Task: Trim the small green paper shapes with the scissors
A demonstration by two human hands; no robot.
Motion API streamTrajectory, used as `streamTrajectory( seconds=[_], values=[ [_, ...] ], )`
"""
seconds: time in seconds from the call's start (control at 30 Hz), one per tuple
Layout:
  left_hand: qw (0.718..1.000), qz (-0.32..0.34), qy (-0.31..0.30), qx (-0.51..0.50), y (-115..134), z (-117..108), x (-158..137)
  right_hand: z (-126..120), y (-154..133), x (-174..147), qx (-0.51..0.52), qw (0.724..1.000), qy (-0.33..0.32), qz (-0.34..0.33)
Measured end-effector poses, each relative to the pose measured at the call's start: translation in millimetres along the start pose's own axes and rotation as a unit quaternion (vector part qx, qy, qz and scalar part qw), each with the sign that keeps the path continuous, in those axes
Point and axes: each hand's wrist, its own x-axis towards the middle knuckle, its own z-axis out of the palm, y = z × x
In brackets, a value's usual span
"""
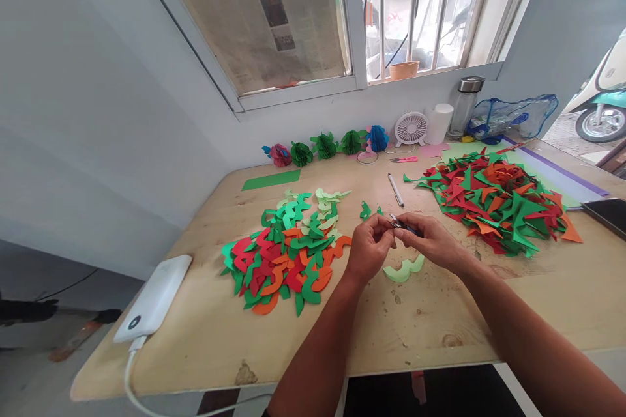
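Observation:
My left hand and my right hand meet above the middle of the table, their fingers closed. Between them shows a small cutting tool, apparently scissors, with a silvery metal part and a dark handle in my right hand. The left fingers pinch together near the metal end; what they hold is largely hidden. A pale green wavy paper strip lies on the table just below my hands. Small dark green paper pieces lie just beyond my left hand.
Curved paper cut-outs are heaped to the left, pointed paper scraps to the right. A pen, pink snips, white fan, bottle and folded paper figures stand or lie farther back. A power bank is left.

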Motion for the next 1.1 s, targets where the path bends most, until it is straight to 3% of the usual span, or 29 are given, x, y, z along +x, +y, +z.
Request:
streamTrajectory(
  seconds=[1.1],
  values=[
    [1.000,-0.001,0.000,-0.001,0.1,0.2,-0.2,0.1,0.1,-0.3,-0.005,1.000,0.004,0.002]
  ],
)
